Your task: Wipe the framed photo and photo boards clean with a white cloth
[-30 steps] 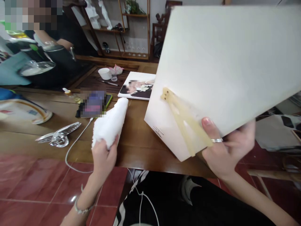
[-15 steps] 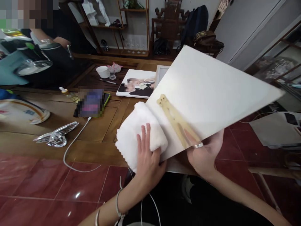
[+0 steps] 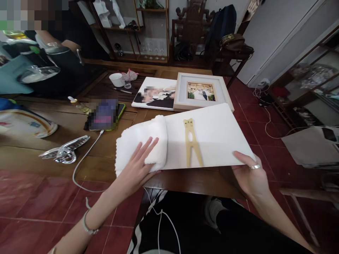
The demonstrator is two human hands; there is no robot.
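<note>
A white rectangular board (image 3: 217, 134) is held level above the table's front edge. On its face lies a pale yellow, flat two-legged piece with a cat-head top (image 3: 188, 141); whether it is fixed there I cannot tell. My right hand (image 3: 250, 173) grips the board's near right corner, thumb on top and fingers beneath, a ring on one digit. Over the board's left end is a folded white fluffy towel (image 3: 132, 141). My left hand (image 3: 141, 158) holds the towel, its fingers laid across the top and thumb by the near edge.
Behind the board are a framed picture (image 3: 224, 86) and a photo panel (image 3: 148, 83). To the left on the wooden table lie a phone (image 3: 104, 114) with a white cable, a dropper bottle (image 3: 79, 105) and a clear winged object (image 3: 65, 150). A person sits far left.
The board has swung down from a steep tilt to nearly level, uncovering the framed picture. My right hand moved right to the corner; my left hand and the towel shifted left.
</note>
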